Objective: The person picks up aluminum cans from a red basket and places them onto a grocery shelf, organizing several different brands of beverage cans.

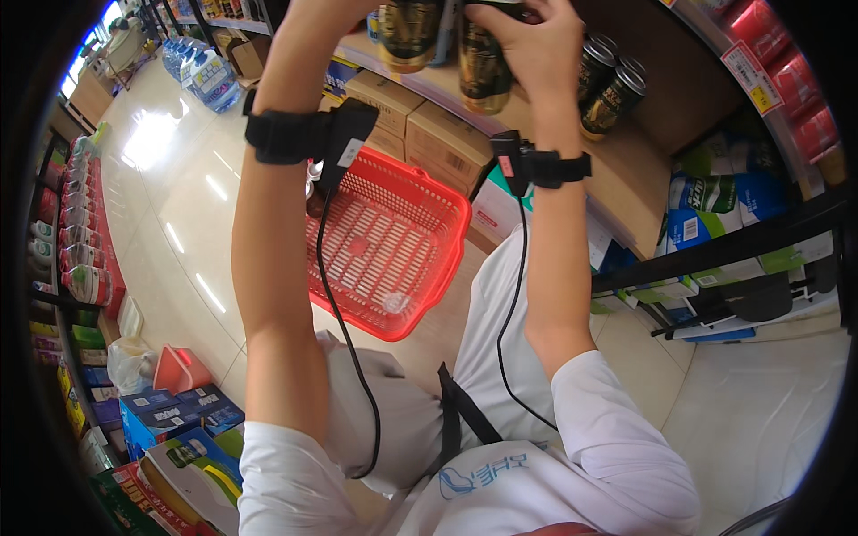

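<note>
At the top of the head view, my right hand grips a dark can with gold trim, its fingers wrapped around the upper part. My left hand is mostly cut off by the upper rim, so its fingers are hidden. Right beside it is a second dark and gold can, whose top is out of view. Both cans appear over the front edge of a wooden shelf. Several similar cans stand on that shelf, right of my right hand. Below my forearms, a red plastic shopping basket holds dark items at its left end, partly hidden by my wrist device.
Cardboard cartons are stacked under the shelf. Red cans line a higher shelf at right, above blue and green packs. Large water bottles stand on the tiled floor at left. Boxes sit at lower left.
</note>
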{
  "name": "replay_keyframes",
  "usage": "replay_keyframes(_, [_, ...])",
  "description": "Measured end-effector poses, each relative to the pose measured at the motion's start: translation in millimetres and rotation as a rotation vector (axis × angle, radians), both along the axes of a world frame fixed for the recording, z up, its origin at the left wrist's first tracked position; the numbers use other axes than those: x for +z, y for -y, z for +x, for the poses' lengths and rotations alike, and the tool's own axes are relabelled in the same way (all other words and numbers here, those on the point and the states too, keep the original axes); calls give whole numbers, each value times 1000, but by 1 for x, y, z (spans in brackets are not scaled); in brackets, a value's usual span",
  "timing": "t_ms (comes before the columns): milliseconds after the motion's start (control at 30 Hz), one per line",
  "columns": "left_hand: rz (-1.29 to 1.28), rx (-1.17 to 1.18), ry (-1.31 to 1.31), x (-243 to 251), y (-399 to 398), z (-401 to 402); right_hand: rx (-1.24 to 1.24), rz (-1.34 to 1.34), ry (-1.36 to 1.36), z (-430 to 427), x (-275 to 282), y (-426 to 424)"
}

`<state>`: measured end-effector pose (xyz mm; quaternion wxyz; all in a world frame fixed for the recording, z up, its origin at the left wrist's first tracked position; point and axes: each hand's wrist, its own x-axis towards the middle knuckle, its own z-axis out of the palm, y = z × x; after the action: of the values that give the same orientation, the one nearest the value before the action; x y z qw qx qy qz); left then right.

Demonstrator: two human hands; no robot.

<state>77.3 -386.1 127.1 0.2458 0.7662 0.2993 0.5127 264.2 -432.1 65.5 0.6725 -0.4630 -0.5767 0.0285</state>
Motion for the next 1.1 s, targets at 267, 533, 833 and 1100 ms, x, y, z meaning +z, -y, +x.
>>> replay_keyframes(267, [90,-64,-131,-57,-53,74,-231,-101,131,72,-30,1])
replay_keyframes(533, [99,-148,-236,-79,-81,99,-221,-188,63,81,-50,2])
replay_keyframes(833, [72,-90,-240,-97,-89,114,-206,-225,84,82,-47,9])
replay_keyframes(1100, [-67,-58,-233,-102,-89,115,-291,-457,239,68,-34,23])
